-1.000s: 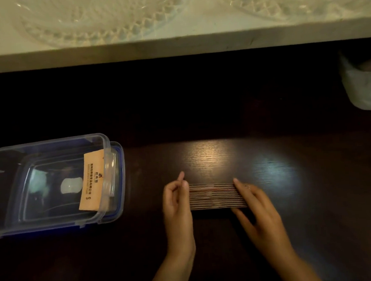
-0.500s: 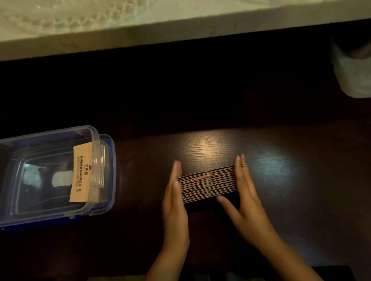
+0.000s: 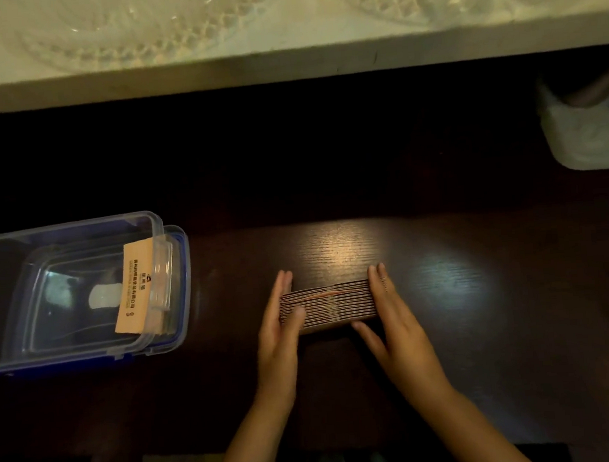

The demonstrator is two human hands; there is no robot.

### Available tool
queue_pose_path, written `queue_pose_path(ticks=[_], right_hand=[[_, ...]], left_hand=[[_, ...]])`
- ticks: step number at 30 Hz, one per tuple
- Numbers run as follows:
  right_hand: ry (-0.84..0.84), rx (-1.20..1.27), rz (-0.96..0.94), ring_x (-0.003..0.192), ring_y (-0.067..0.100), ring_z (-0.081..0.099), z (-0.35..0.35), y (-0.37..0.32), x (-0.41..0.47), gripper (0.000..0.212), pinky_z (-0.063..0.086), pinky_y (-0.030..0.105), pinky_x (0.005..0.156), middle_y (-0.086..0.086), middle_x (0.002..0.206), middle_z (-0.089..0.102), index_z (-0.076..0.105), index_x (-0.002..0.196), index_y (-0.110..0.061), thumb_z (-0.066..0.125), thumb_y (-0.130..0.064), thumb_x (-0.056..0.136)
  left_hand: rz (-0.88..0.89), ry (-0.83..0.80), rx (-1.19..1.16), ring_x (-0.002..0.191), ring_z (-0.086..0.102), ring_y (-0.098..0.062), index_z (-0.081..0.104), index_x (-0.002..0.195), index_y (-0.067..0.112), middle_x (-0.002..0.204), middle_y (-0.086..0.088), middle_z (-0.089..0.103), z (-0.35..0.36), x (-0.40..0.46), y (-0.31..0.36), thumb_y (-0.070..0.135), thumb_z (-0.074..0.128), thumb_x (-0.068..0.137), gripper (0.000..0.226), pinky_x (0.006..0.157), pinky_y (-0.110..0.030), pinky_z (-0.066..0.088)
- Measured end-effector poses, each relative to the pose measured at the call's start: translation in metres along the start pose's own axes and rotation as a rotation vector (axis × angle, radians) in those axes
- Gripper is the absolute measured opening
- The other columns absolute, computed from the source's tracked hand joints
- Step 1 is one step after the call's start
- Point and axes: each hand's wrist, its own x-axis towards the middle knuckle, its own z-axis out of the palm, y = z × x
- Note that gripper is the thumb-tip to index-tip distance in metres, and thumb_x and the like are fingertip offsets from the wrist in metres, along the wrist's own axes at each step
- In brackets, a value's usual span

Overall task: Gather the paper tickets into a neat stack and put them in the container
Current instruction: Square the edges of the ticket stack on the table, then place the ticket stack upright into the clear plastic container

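A stack of paper tickets [image 3: 328,303] stands on its long edge on the dark wooden table, so I see the thin edges of several tickets. My left hand [image 3: 280,336] presses flat against its left end and my right hand [image 3: 393,318] presses flat against its right end, squeezing the stack between them. To the left sits a clear plastic container [image 3: 64,293] with a blue-edged lid under it. A small pile of orange tickets [image 3: 134,288] leans inside against the container's right wall.
A pale counter ledge [image 3: 282,64] with cut-glass dishes [image 3: 134,29] runs along the back. A white plastic tub [image 3: 586,128] stands at the far right. Bare dark tabletop [image 3: 482,289] lies between the stack and that tub.
The loose stack has been squared up: both hands moved inward and turned flat against its ends, and the stack now looks tighter and shorter.
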Motion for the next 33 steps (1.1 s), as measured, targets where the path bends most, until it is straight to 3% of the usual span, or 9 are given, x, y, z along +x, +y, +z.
queue_pose_path(ticks=[3, 5, 10, 14, 17, 23, 26, 29, 33], right_hand=[[0.053, -0.039, -0.06, 0.127, 0.019, 0.043, -0.005, 0.004, 0.002, 0.066, 0.025, 0.014, 0.107, 0.014, 0.135, 0.051, 0.042, 0.133, -0.01, 0.074, -0.009, 0.075], [0.04, -0.004, -0.086, 0.118, 0.011, 0.049, -0.008, 0.008, 0.005, 0.058, 0.032, 0.013, 0.103, 0.009, 0.124, 0.058, 0.05, 0.126, -0.01, 0.075, -0.01, 0.074], [-0.127, 0.301, 0.123, 0.093, -0.006, 0.056, -0.028, 0.002, 0.02, 0.044, 0.04, 0.001, 0.077, -0.027, 0.098, 0.06, 0.053, 0.103, -0.039, 0.077, -0.021, 0.071], [-0.213, 0.648, 0.296, 0.078, 0.0, 0.067, -0.031, -0.018, 0.018, 0.027, 0.051, 0.011, 0.057, -0.02, 0.088, 0.068, 0.053, 0.091, -0.031, 0.072, -0.018, 0.076], [-0.192, 0.745, 0.4, 0.077, 0.009, 0.07, -0.033, -0.037, 0.011, 0.023, 0.053, 0.017, 0.057, -0.002, 0.095, 0.069, 0.053, 0.095, -0.024, 0.07, -0.022, 0.079], [-0.404, 0.736, 0.535, 0.081, 0.013, 0.071, -0.051, -0.061, 0.007, 0.027, 0.059, 0.029, 0.07, 0.002, 0.097, 0.072, 0.056, 0.094, -0.02, 0.072, -0.031, 0.076], [-0.53, 0.725, 0.492, 0.084, 0.011, 0.07, -0.065, -0.072, 0.016, 0.031, 0.058, 0.03, 0.075, -0.002, 0.097, 0.071, 0.058, 0.103, -0.024, 0.073, -0.022, 0.076], [-0.592, 0.681, 0.398, 0.08, 0.006, 0.07, -0.074, -0.085, 0.027, 0.026, 0.057, 0.021, 0.063, -0.004, 0.092, 0.071, 0.058, 0.102, -0.024, 0.07, -0.02, 0.079], [-0.581, 0.731, 0.425, 0.075, 0.007, 0.071, -0.07, -0.1, 0.032, 0.025, 0.054, 0.017, 0.053, -0.001, 0.09, 0.072, 0.058, 0.102, -0.015, 0.069, -0.016, 0.08]], left_hand=[[0.027, -0.139, 0.29, 0.122, 0.05, -0.005, 0.047, 0.121, 0.036, 0.13, 0.006, 0.054, -0.025, 0.004, 0.002, 0.002, 0.07, 0.071, 0.065, 0.102, -0.022, 0.04], [0.028, -0.135, 0.381, 0.118, 0.055, -0.012, 0.051, 0.113, 0.034, 0.123, -0.001, 0.059, -0.033, 0.008, 0.004, -0.006, 0.071, 0.069, 0.062, 0.098, -0.02, 0.043], [-0.031, -0.077, 0.293, 0.099, 0.062, 0.003, 0.058, 0.103, 0.035, 0.107, 0.011, 0.065, -0.03, 0.014, 0.032, 0.002, 0.074, 0.066, 0.053, 0.08, -0.012, 0.049], [-0.118, -0.052, -0.163, 0.089, 0.068, -0.008, 0.058, 0.108, 0.023, 0.093, 0.004, 0.075, -0.015, 0.003, 0.051, 0.016, 0.081, 0.056, 0.057, 0.068, -0.021, 0.054], [-0.176, 0.023, -0.255, 0.085, 0.07, -0.012, 0.056, 0.106, 0.02, 0.086, 0.002, 0.075, 0.0, -0.011, 0.055, 0.013, 0.077, 0.06, 0.052, 0.064, -0.027, 0.056], [-0.221, 0.14, -0.134, 0.075, 0.071, -0.012, 0.059, 0.101, 0.02, 0.078, 0.001, 0.074, 0.005, -0.03, 0.082, 0.003, 0.061, 0.079, 0.028, 0.056, -0.026, 0.056], [-0.284, 0.085, -0.053, 0.085, 0.068, -0.016, 0.056, 0.104, 0.026, 0.094, -0.004, 0.07, 0.0, -0.04, 0.102, 0.005, 0.061, 0.08, 0.032, 0.062, -0.029, 0.055], [-0.327, 0.072, -0.012, 0.091, 0.066, -0.019, 0.054, 0.095, 0.031, 0.098, -0.004, 0.069, -0.004, -0.05, 0.118, 0.009, 0.061, 0.081, 0.027, 0.07, -0.035, 0.055], [-0.327, 0.107, -0.048, 0.089, 0.069, -0.017, 0.06, 0.102, 0.018, 0.088, -0.002, 0.075, -0.013, -0.062, 0.127, 0.016, 0.064, 0.08, 0.023, 0.072, -0.034, 0.056]])
